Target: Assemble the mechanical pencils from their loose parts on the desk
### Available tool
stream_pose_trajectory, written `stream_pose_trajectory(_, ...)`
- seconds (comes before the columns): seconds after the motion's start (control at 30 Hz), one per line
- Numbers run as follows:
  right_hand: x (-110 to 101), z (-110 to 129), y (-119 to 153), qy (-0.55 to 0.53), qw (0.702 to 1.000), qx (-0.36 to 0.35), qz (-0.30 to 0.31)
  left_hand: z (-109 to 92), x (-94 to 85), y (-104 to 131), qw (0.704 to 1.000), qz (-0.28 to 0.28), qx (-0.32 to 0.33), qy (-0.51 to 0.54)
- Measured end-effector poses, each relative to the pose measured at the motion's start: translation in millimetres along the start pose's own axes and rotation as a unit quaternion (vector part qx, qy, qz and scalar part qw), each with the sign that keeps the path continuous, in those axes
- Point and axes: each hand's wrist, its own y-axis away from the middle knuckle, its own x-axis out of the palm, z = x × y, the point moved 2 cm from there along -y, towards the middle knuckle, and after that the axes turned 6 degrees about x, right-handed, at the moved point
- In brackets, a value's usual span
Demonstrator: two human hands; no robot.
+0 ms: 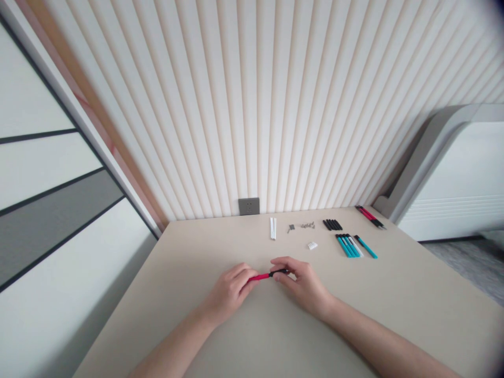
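Between my two hands, just above the middle of the table [244, 336], lies a slim pen [260, 276] with a red barrel and a black end. My left hand [232, 289] is closed around the red part on its left. The thumb and fingers of my right hand [301, 283] pinch the black end, partly covering it. Whether the black end is a separate piece from the barrel I cannot tell. Beyond the hands lie white refill tubes [273, 229], small metal springs or tips [307, 226] and a little group of white pieces [312, 245].
Several black grips [333, 224] lie in a row at the back right. In front of them are several teal pen barrels [348, 245] and a single teal one [366, 247]. Red-and-black pens [370, 216] rest near the far right corner. A wall socket [249, 206] sits behind the table.
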Motion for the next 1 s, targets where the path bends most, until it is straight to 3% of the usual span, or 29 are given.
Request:
stream_pose_trajectory(0.17, -0.1, 0.6, 2.3, 0.019, 0.998, 0.053, 0.018, -0.5, 0.3, -2.1, 1.000, -0.009, -0.009, 0.008)
stream_pose_trajectory(0.4, -2.8, 3.7, 2.6, 0.056, 0.998, -0.011, 0.039, 6.8, 3.7, -0.5, 0.998, -0.035, -0.049, -0.011)
stream_pose_trajectory(0.7, -7.4, -1.1, -0.6, 0.081, 0.994, 0.051, 0.062, -1.1, 0.9, -3.5, 0.999, -0.043, -0.003, -0.031)
stream_pose_trajectory(1.0, -12.8, 4.7, -2.6, 0.114, 0.992, -0.021, 0.057, 1.5, -0.1, -2.6, 0.997, -0.064, -0.043, -0.031)
